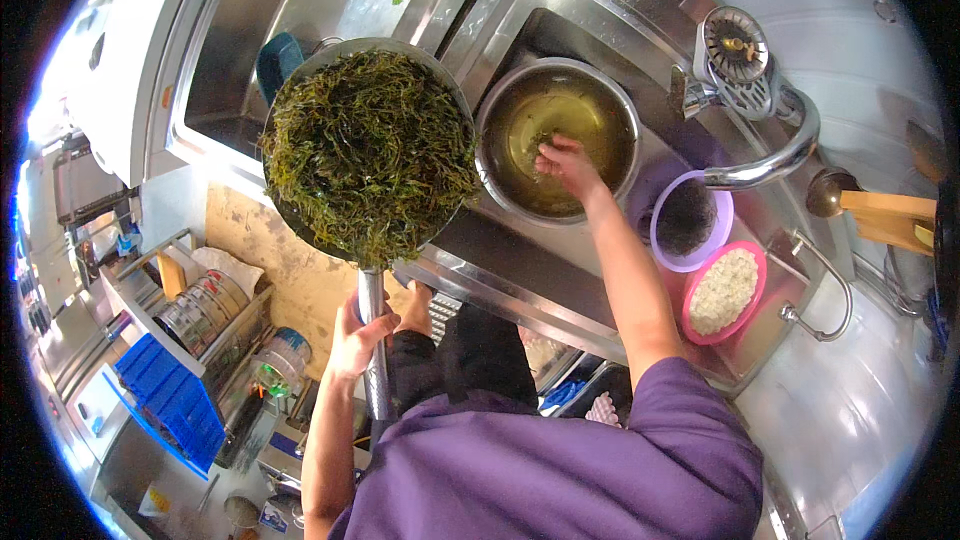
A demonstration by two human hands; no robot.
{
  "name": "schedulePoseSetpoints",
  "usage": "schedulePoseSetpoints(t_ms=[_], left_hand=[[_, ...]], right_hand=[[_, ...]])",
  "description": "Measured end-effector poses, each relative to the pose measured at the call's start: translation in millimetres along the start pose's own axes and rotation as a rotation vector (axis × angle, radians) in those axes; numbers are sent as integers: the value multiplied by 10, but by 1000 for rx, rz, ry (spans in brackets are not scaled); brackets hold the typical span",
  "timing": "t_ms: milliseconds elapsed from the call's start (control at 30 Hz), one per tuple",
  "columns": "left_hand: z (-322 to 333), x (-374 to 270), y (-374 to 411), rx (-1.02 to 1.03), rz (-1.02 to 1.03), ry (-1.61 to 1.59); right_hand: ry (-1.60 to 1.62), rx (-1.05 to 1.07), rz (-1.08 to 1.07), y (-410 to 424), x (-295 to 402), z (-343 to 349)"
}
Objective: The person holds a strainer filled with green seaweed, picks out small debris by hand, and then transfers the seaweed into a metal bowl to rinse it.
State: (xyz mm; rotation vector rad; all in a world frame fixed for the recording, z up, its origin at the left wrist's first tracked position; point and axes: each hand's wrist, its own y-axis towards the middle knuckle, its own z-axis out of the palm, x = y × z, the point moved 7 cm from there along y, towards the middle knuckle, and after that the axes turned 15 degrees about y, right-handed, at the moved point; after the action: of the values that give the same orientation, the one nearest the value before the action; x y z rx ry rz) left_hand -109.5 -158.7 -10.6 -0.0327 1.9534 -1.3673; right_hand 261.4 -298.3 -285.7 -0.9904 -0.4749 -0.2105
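My left hand [365, 330] is closed around the metal handle [373, 307] of a large round pan or strainer [465, 101]. It is heaped with wet dark-green seaweed-like strands [367, 157], some hanging over the rim. To its right, a stainless steel basin [487, 187] stands in the right sink, with yellowish-green liquid [559, 109] in it. Over this basin is my right hand [570, 165], fingers apart and slightly curled. No clear object shows between them, and whether the fingertips touch the liquid is hard to tell.
A purple bowl [729, 214] holding dark matter and a pink basket [759, 292] of white pieces stand right of the basin. A curved faucet [806, 135] reaches over the purple bowl. The left sink [337, 4] holds a teal container [277, 64]. A blue plastic crate [169, 397] is lower left.
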Motion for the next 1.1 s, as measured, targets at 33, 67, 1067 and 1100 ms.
schedulePoseSetpoints(t_ms=[33,67,1067,1100], left_hand=[[-15,-3,18,11,12,13],[-34,0,35,19,23,25],[-302,302,377,59,376,106],[-301,319,351,64,355,144]], right_hand=[[26,28,-22,-159,138,65],[51,58,-41,-315,265,150],[-767,376,-422,-1783,674,3628],[-777,381,-433,-1805,683,3588]])
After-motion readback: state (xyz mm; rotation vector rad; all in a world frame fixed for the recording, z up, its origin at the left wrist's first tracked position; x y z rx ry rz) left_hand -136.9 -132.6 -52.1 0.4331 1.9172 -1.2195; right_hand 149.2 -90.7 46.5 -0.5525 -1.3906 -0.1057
